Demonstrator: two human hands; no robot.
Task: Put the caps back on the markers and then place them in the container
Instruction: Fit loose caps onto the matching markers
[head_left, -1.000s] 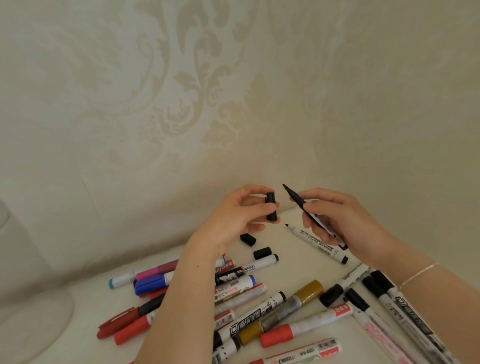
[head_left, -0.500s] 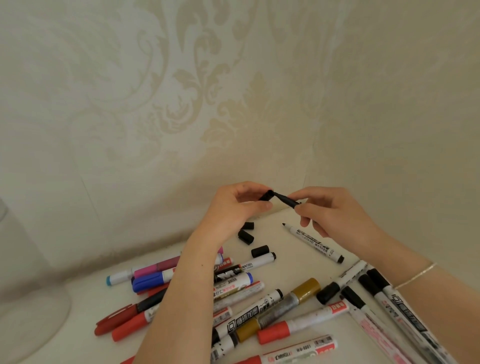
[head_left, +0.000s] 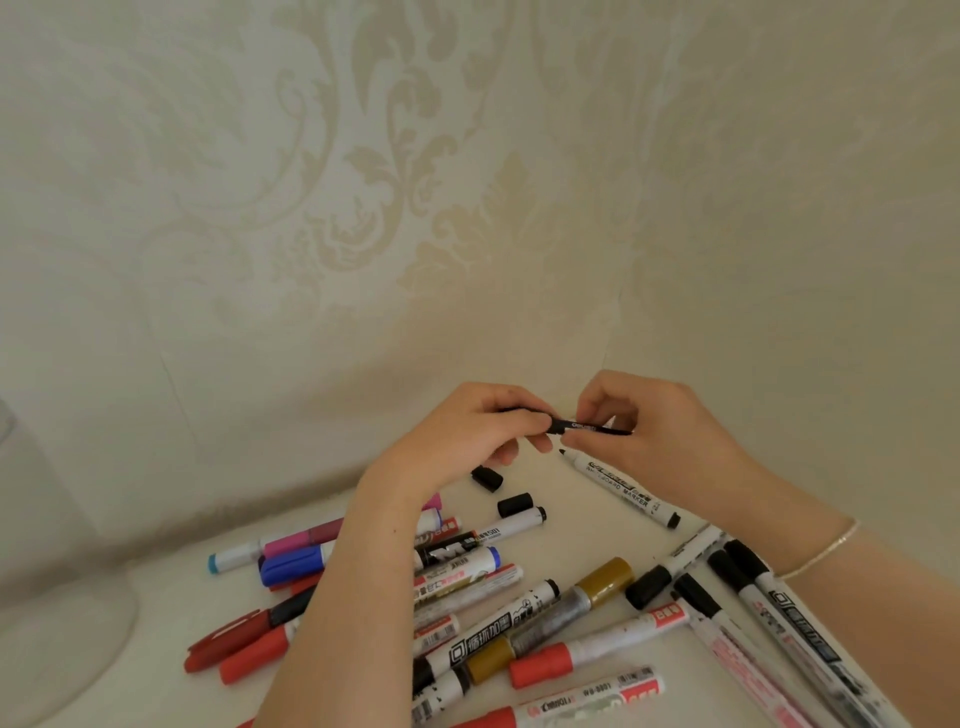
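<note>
My left hand (head_left: 478, 436) and my right hand (head_left: 654, 436) meet above the table and hold one slim black marker (head_left: 576, 427) between them. The left fingers are curled round its cap end, the right fingers pinch its barrel. Just below lies an uncapped white whiteboard marker (head_left: 621, 486) with its black tip pointing left. Two loose black caps (head_left: 487, 478) (head_left: 515, 504) lie beside it. Several capped and uncapped markers (head_left: 524, 618) are strewn over the white table. A clear container (head_left: 62, 639) stands at the left edge, mostly out of frame.
The white table (head_left: 582, 535) sits in a corner between two beige patterned walls (head_left: 363, 208). My left forearm covers part of the marker pile. A thin bracelet (head_left: 821, 551) is on my right wrist.
My hands have come together: the black cap held in my left hand has gone onto the tip of the black marker in my right. Both hands now hold the joined marker level.
</note>
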